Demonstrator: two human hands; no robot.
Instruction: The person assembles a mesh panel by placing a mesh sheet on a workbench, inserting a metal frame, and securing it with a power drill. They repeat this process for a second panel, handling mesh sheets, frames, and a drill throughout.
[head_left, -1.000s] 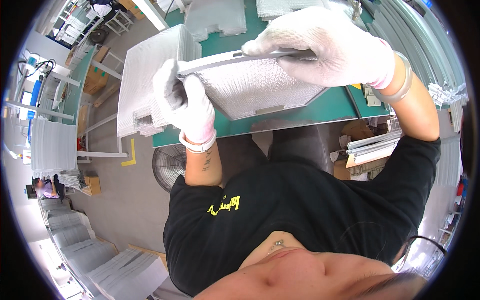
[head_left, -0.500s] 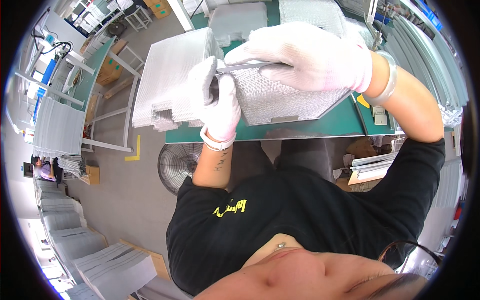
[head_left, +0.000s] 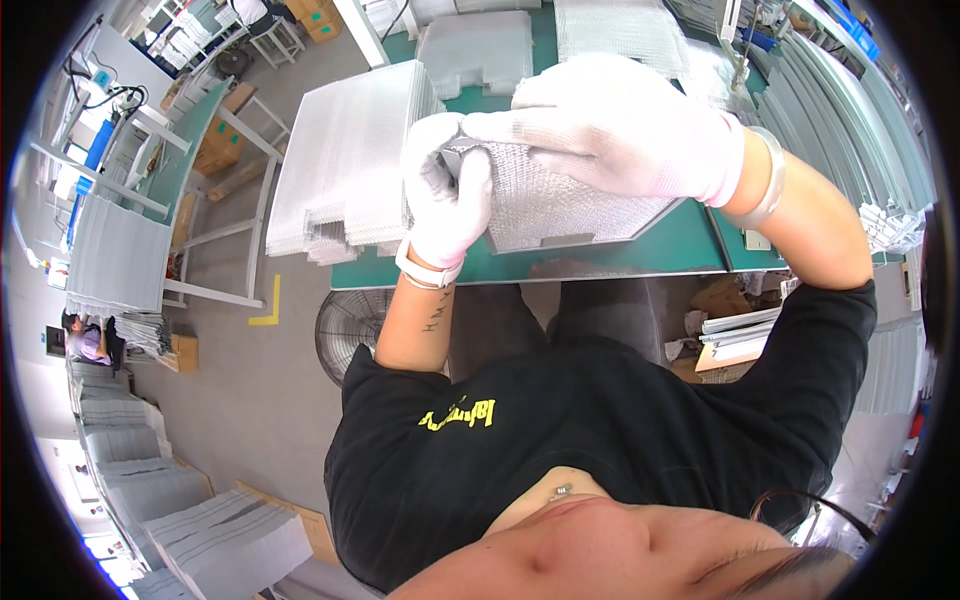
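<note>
A silvery mesh filter panel [head_left: 555, 212] with a thin grey metal edging stands tilted over the green bench in front of me. My left hand [head_left: 446, 192], in a white glove, is closed on its upper left corner, thumb and fingers pinching the edge. Over the far edge lies my gloved right hand [head_left: 625, 130], fingers stretched leftward to that same corner and thumb on the mesh face. Both hands' fingertips meet there and cover the corner. A notched plate sits on the panel's near edge.
Left of the panel rises a stack of notched mesh sheets [head_left: 345, 150]. More mesh stacks [head_left: 475, 50] stand at the back of the green bench [head_left: 610, 262]. Long metal strips [head_left: 840, 130] line the right side. A floor fan [head_left: 350, 335] is below the bench's left end.
My left hand has shifted right and slightly up along the corner. My right fingers have come down onto the edge, covering the grey strip that showed before.
</note>
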